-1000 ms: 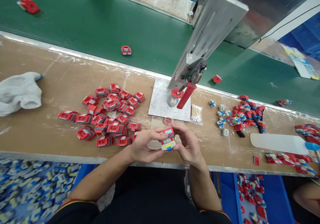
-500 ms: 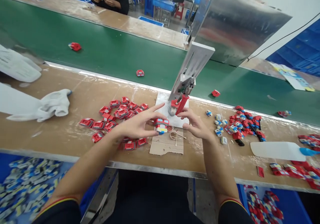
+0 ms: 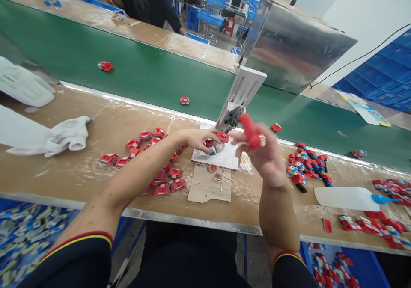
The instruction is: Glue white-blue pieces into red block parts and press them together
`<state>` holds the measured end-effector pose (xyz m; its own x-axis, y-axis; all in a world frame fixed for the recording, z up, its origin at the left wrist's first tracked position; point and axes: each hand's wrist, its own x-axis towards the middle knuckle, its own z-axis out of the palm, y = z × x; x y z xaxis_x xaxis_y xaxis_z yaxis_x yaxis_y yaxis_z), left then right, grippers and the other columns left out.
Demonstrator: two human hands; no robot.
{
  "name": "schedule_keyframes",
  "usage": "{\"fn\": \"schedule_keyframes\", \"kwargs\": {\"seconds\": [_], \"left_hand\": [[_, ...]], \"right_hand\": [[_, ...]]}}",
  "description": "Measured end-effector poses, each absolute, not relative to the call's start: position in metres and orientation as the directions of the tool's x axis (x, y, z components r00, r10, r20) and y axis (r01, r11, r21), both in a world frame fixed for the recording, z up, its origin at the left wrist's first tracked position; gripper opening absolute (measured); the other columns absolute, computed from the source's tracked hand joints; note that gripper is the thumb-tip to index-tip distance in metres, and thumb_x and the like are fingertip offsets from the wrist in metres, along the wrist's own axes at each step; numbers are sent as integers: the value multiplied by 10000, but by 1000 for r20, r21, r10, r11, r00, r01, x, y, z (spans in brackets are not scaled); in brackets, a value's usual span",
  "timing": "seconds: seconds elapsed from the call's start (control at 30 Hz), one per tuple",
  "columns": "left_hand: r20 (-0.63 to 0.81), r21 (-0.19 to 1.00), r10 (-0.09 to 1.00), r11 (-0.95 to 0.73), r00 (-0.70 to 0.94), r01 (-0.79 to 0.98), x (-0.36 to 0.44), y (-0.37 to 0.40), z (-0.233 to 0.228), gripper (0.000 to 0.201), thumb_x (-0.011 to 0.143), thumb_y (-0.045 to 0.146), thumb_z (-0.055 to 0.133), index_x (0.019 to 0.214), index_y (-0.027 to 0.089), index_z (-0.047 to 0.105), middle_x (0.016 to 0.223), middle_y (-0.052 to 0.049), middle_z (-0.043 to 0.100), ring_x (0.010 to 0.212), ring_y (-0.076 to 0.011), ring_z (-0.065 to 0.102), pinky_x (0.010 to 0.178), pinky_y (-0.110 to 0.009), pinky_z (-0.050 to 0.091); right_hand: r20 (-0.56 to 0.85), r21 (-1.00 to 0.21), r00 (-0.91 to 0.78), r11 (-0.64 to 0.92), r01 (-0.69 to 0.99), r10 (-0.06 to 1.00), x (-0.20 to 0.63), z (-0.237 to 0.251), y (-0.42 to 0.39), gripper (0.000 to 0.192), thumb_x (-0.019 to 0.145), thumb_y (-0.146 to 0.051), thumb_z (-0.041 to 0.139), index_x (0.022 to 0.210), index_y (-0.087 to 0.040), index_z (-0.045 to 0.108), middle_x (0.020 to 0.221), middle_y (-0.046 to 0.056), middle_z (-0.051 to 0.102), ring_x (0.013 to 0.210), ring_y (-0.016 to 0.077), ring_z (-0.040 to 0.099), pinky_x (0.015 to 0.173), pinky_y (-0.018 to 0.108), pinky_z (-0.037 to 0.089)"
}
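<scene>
Currently the left hand (image 3: 195, 138) reaches forward and holds a small red, blue and yellow toy block (image 3: 210, 144) on the white base plate (image 3: 205, 155) of the lever press (image 3: 239, 102), right under the press head. Its grip is narrow, fingertips pinching the block's near side. The right hand (image 3: 268, 159) is wrapped around the red press handle (image 3: 249, 130), grip closed on it; handle tilted, hand slightly blurred.

Surroundings: heap of red toy shells (image 3: 150, 159) on the tabletop (image 3: 80, 172) left of the plate; mixed red and blue parts (image 3: 305, 166) to the right; a cardboard scrap (image 3: 208, 187) with a small ring and stick nearer the body; a bundle of swabs (image 3: 245, 161) beside the plate; a white glove (image 3: 67, 136) far left; a white bottle (image 3: 346, 198) lying far right. Green conveyor (image 3: 144, 74) behind carries a few loose red pieces.

Judgement on doing the pressing step well: block should sit flat and centred under the head before force goes on. Left fingertips belong on the block's sides only, clear of the ram path. Handle stroke is best made smooth and straight, so the parts seat squarely rather than skew. Whether the block is already square under the head, I cannot tell; the fingers hide it.
</scene>
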<state>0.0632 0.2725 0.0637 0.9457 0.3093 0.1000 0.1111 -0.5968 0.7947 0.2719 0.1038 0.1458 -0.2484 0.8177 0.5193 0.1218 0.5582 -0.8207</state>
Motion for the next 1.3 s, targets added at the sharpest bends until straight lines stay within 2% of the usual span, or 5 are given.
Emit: {"fn": "schedule_keyframes", "kwargs": {"seconds": [0.13, 0.3, 0.6, 1.03, 1.3], "left_hand": [[83, 818, 326, -562, 942, 122, 55, 272, 63, 558, 698, 259, 860, 1255, 261, 819, 1439, -125, 654, 965, -207, 745, 777, -273, 633], [126, 850, 333, -522, 934, 71, 37, 253, 72, 561, 761, 252, 875, 1315, 280, 794, 1493, -139, 634, 1166, -267, 749, 800, -259, 654], [230, 943, 307, -306, 923, -133, 50, 201, 83, 517, 801, 155, 843, 1297, 255, 741, 1491, -167, 641, 1107, -243, 785, 806, -305, 700], [104, 972, 801, 44, 590, -231, 52, 244, 32, 604, 636, 228, 966, 1146, 173, 648, 1172, -109, 734, 927, -195, 772, 860, -369, 670], [105, 978, 826, 16, 553, -209, 78, 249, 21, 632, 624, 278, 962, 1075, 229, 521, 1091, -50, 723, 933, -179, 754, 844, -316, 601]], "right_hand": [[629, -769, -51, 630, 109, 776, 272, 194, 150, 955, 810, -908, 651, 1584, -474, 297, 1508, 36, 641, 1282, 259, 690, 901, 422, 643], [672, -725, 304, 515, 458, 675, 292, 140, 169, 451, 962, -694, 606, 1137, -281, 643, 1086, 66, 681, 952, 205, 685, 794, 366, 591], [213, -952, 3, 207, 224, 977, 300, 32, 117, 559, 839, -628, 791, 1221, -230, 703, 1084, 90, 788, 963, 248, 745, 850, 410, 609], [-7, -586, 336, -276, 762, 942, 412, 51, 302, 272, 614, -254, 901, 788, -179, 705, 848, 91, 753, 954, 258, 653, 898, 360, 498], [599, -590, 427, 13, 807, 677, 391, 97, 296, 585, 1121, -540, 238, 1494, -181, 511, 1508, 210, 496, 1481, 362, 466, 1161, 581, 446]]}}
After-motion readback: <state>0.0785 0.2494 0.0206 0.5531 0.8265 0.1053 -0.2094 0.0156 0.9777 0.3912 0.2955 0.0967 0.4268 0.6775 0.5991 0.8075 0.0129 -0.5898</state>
